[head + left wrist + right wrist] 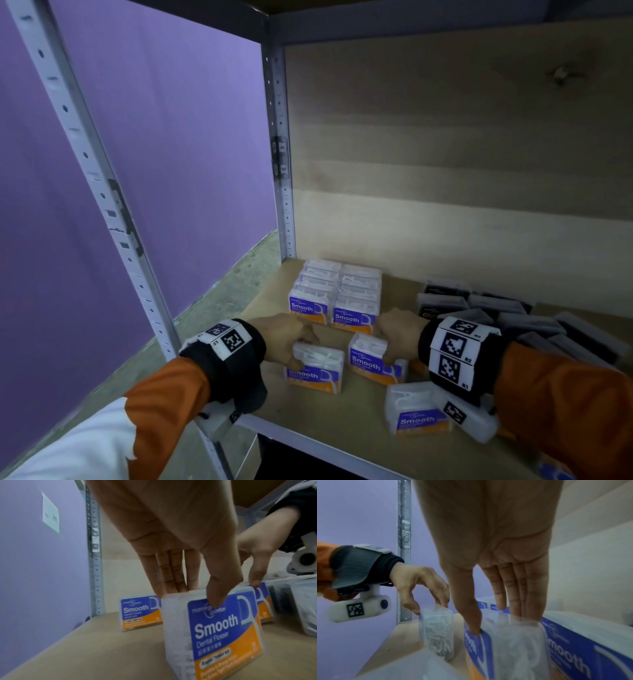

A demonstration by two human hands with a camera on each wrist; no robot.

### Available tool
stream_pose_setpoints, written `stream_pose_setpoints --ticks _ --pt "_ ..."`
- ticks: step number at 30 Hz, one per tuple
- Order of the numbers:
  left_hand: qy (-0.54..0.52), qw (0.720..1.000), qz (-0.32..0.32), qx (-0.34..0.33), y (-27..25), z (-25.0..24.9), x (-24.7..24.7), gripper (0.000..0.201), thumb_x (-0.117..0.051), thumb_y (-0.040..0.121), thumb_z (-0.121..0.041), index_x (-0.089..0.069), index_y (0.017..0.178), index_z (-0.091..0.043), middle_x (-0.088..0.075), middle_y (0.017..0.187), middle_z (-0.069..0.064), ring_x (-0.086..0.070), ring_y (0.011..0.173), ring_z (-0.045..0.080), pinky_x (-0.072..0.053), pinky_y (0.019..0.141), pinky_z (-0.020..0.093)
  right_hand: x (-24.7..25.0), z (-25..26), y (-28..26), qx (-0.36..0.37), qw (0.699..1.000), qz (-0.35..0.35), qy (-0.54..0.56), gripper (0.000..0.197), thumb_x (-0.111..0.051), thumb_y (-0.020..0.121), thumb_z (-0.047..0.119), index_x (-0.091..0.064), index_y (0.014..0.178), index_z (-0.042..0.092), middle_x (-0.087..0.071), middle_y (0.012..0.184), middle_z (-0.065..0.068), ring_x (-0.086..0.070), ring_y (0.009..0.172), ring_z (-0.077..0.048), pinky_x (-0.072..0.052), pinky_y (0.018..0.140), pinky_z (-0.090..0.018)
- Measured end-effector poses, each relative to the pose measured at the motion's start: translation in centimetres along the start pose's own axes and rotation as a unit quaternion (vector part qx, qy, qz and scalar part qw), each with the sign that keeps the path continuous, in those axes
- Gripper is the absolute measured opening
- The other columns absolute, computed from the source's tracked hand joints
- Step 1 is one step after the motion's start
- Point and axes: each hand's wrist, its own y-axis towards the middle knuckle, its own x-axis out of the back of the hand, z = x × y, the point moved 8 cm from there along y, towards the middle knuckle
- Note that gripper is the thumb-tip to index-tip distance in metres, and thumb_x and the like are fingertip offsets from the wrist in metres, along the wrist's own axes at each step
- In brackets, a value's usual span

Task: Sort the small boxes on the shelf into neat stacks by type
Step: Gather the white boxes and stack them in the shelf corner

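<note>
- Small boxes of "Smooth" dental flossers lie on the wooden shelf (274,301); several already stand in two tidy rows (337,298) at the back left corner, and a loose group of dark boxes (496,308) lies to the right, well apart from them.
- The left hand (286,337) pinches one flosser box (315,368) from above: in the left wrist view the thumb presses the printed front and the straight fingers (173,574) go behind the box.
- The right hand (399,330) grasps a second flosser box (371,359) in the same way, thumb on the label side and fingers on the back.
- Both boxes are near the front of the shelf, just in front of the tidy rows. It seems they still touch the board, but the blur in the wrist views does not let me be sure.
- One more flosser box (416,414) stands near the front edge, beside the right wrist.
- In my judgement the step in hand is to bring these two boxes to the rows of the same type.
- To do it well, each grip should stay low on the box sides, because the clear plastic looks smooth and can slip.
- Each box should keep its label to the front and be set flush with its row.
- The hands should move one after the other, so the sleeves do not push the standing boxes.
</note>
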Motion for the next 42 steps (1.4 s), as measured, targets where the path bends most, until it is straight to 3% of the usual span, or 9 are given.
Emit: stream_pose_setpoints --ticks 4,7,11,19,25,29,32,37,42 --pt "0.005 0.999 0.008 0.034 -1.0 1.6 -0.1 0.043 -0.065 0.081 -0.02 -0.058 0.122 -0.007 -0.055 0.123 0.011 -0.053 0.109 0.026 -0.042 0.086 0.031 0.1 0.6 0.2 0.014 1.0 -0.012 0.009 0.043 -0.069 0.082 0.024 -0.055 0.118 0.004 -0.058 0.123 -0.013 -0.058 0.11 -0.025 -0.045 0.065 -0.025" --pt "-0.004 0.999 0.007 0.046 -1.4 2.3 -0.2 0.045 -0.066 0.081 -0.019 -0.057 0.124 -0.008 -0.054 0.125 0.011 -0.053 0.112 0.026 -0.043 0.087 0.03 0.0 0.8 0.4 0.016 1.0 -0.015 0.012 0.045 -0.07 0.082 0.026 -0.055 0.12 0.005 -0.058 0.123 -0.012 -0.058 0.111 -0.024 -0.049 0.086 -0.031" --pt "-0.023 0.998 -0.004 0.054 -1.5 2.5 -0.3 0.045 -0.064 0.083 -0.018 -0.057 0.126 -0.01 -0.055 0.126 0.01 -0.052 0.114 0.025 -0.042 0.091 0.031 -0.3 0.8 0.4 0.013 1.0 -0.007 0.01 0.046 -0.069 0.082 0.027 -0.056 0.121 0.006 -0.059 0.123 -0.011 -0.058 0.111 -0.023 -0.048 0.09 -0.031" --pt "-0.045 0.998 -0.012 0.045 -1.4 2.2 -0.5 0.047 -0.065 0.084 -0.02 -0.054 0.128 -0.009 -0.052 0.129 0.01 -0.051 0.118 0.025 -0.04 0.095 0.031 -0.4 0.2 0.6 -0.001 0.999 0.046 0.02 0.044 -0.071 0.081 0.025 -0.057 0.117 0.004 -0.062 0.122 -0.011 -0.058 0.095 -0.017 -0.034 0.053 -0.015" --pt "-0.016 0.999 -0.012 0.037 -0.6 1.9 -0.2 0.041 -0.064 0.083 -0.017 -0.059 0.122 -0.007 -0.056 0.124 0.011 -0.054 0.111 0.025 -0.043 0.089 0.032 -0.1 0.3 0.9 -0.001 0.999 0.033 0.011 0.03 -0.072 0.079 0.024 -0.057 0.101 0.01 -0.057 0.1 -0.007 -0.053 0.087 -0.016 -0.033 0.05 -0.017" --pt "-0.007 0.999 -0.021 0.046 -0.1 2.6 0.5 0.044 -0.064 0.083 -0.017 -0.057 0.125 -0.008 -0.055 0.127 0.009 -0.053 0.113 0.024 -0.041 0.089 0.03 0.6 0.3 1.3 0.003 1.0 0.01 0.025 0.042 -0.071 0.08 0.024 -0.057 0.113 0.004 -0.06 0.113 -0.01 -0.059 0.097 -0.021 -0.032 0.051 -0.016" --pt "-0.006 0.997 -0.046 0.056 0.3 3.3 1.3 0.042 -0.061 0.084 -0.015 -0.056 0.126 -0.009 -0.054 0.129 0.008 -0.052 0.115 0.024 -0.04 0.09 0.029 1.1 0.5 1.6 0.01 1.0 -0.004 0.018 0.027 -0.07 0.081 0.024 -0.059 0.098 0.006 -0.051 0.087 -0.006 -0.048 0.084 -0.018 -0.03 0.049 -0.017" --pt "0.014 0.996 -0.053 0.068 1.1 4.5 2.0 0.045 -0.059 0.086 -0.016 -0.053 0.13 -0.01 -0.05 0.133 0.007 -0.05 0.118 0.021 -0.039 0.094 0.028 1.8 1.0 2.4 0.026 0.999 -0.017 0.02 0.042 -0.067 0.084 0.022 -0.056 0.117 -0.001 -0.05 0.098 -0.011 -0.044 0.086 -0.017 -0.027 0.049 -0.018" --pt "0.017 0.995 -0.077 0.068 2.0 5.5 2.7 0.042 -0.058 0.088 -0.017 -0.053 0.129 -0.009 -0.05 0.132 0.006 -0.049 0.12 0.018 -0.035 0.093 0.023 2.2 1.1 3.2 0.031 0.999 -0.019 0.01 0.041 -0.068 0.084 0.021 -0.057 0.116 -0.003 -0.045 0.083 -0.007 -0.044 0.085 -0.017 -0.027 0.049 -0.02"
